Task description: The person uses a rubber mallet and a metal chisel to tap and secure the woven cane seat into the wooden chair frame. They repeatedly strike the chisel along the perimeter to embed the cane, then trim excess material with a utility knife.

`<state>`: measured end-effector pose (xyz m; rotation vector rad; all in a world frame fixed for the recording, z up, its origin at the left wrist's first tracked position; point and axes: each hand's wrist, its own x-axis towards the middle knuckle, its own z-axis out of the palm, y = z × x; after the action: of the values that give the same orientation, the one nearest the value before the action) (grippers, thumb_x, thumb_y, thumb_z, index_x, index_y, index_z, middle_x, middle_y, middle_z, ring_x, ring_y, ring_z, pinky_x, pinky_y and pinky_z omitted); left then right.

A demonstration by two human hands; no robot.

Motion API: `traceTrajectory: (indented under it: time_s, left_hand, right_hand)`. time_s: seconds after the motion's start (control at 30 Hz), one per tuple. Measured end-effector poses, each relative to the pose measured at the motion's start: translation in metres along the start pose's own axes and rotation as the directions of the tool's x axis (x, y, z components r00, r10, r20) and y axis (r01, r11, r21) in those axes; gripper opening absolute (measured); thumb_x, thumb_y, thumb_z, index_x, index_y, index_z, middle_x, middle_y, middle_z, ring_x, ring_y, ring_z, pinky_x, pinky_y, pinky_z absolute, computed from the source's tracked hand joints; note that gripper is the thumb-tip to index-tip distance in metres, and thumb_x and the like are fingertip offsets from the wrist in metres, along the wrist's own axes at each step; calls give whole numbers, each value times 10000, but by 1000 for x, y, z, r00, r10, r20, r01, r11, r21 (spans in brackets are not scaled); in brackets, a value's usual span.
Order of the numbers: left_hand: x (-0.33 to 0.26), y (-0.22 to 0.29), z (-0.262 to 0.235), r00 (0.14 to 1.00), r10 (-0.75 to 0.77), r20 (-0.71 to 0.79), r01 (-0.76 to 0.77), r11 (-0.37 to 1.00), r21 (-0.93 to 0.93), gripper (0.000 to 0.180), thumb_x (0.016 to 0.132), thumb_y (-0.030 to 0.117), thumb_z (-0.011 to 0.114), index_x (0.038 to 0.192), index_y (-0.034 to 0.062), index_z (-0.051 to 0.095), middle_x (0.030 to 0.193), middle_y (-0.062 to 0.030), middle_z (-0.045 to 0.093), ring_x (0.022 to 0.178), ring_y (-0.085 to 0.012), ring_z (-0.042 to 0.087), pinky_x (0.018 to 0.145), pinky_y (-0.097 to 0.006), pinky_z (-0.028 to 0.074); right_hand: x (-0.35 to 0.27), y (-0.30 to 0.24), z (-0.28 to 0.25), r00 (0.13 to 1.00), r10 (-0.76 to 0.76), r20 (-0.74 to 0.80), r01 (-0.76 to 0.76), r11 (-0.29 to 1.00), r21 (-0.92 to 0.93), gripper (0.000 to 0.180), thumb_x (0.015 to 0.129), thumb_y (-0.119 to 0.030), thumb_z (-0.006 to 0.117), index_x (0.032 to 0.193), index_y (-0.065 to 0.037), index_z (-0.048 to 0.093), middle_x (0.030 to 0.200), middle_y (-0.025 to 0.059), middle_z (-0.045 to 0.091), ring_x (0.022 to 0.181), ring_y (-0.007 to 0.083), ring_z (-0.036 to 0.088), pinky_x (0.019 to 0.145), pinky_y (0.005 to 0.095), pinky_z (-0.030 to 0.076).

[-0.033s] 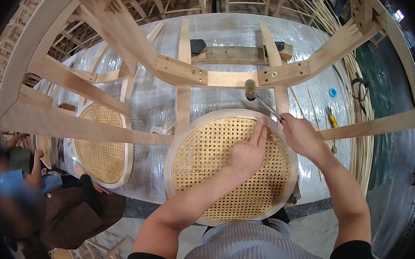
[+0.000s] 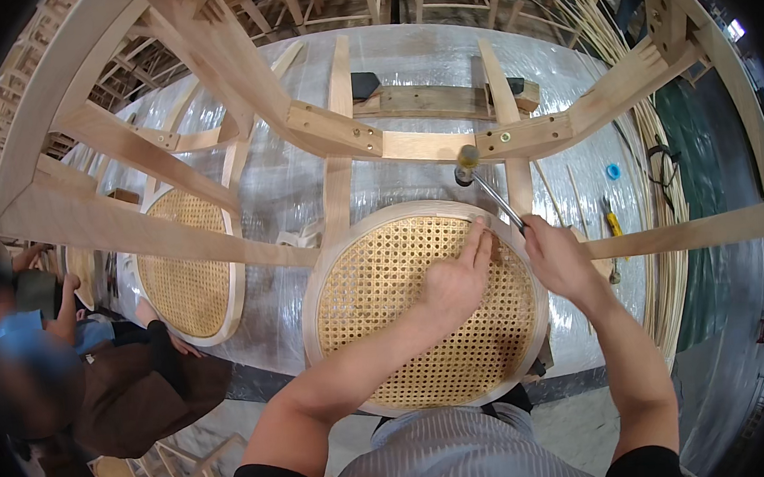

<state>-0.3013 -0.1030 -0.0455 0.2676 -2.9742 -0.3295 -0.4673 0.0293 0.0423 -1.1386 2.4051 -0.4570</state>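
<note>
My right hand [image 2: 563, 256] grips the metal handle of a small hammer [image 2: 497, 201]. The hammer's head, one face yellowish and the other dark, hangs above the far right of a round chair back or seat with a woven cane panel [image 2: 388, 319] in a pale wooden rim. On that panel lies my left hand [image 2: 459, 286], two fingers stretched to the panel's upper right edge and the others curled. Whether something thin lies under the fingertips cannot be made out. The cane panel belongs to a bare wooden chair frame [image 2: 428, 145], lying with its legs spread around.
Plastic film covers the worktable [image 2: 395, 58]. At right lie a yellow-handled tool [image 2: 612, 220], a blue ring [image 2: 613, 171] and a bundle of long cane strips [image 2: 669, 288]. Another caned chair [image 2: 186, 263] stands left, near a co-worker [image 2: 132, 375]. More wooden frames [image 2: 292, 3] fill the back.
My right hand and the hammer have shifted slightly to the right. My left hand stays where it was on the cane panel.
</note>
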Motion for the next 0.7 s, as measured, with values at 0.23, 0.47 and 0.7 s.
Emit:
traceTrajectory:
  time_s: [0.23, 0.47, 0.7]
  left_hand:
    - [17, -4, -2, 982, -65, 177, 49, 995, 90, 740, 940, 137, 646, 1635, -9, 439, 1726, -237, 408, 692, -205, 775, 526, -393, 595]
    - [55, -54, -41, 973, -143, 180, 174, 970, -170, 422, 958, 115, 623, 1368, 74, 714, 1266, -207, 770, 894, -373, 783, 831, -529, 617]
    - [92, -125, -35, 912, -180, 370, 276, 934, -226, 428, 1090, 381, 515, 1227, 77, 784, 1239, -195, 772, 1185, -431, 709, 1058, -533, 535]
  right_hand:
    - [-71, 25, 42, 989, 129, -76, -84, 897, 434, 341, 1141, -227, 571, 1399, -11, 626, 847, 183, 688, 752, 284, 694, 715, 389, 540]
    - [-84, 16, 58, 979, 134, -157, -64, 920, 386, 337, 1142, -189, 568, 1433, -27, 620, 914, 250, 721, 788, 344, 744, 750, 414, 575]
    - [-79, -23, 53, 893, 22, -450, 174, 904, 390, 368, 1116, -128, 607, 1457, 12, 621, 902, 226, 721, 749, 310, 726, 708, 381, 562]
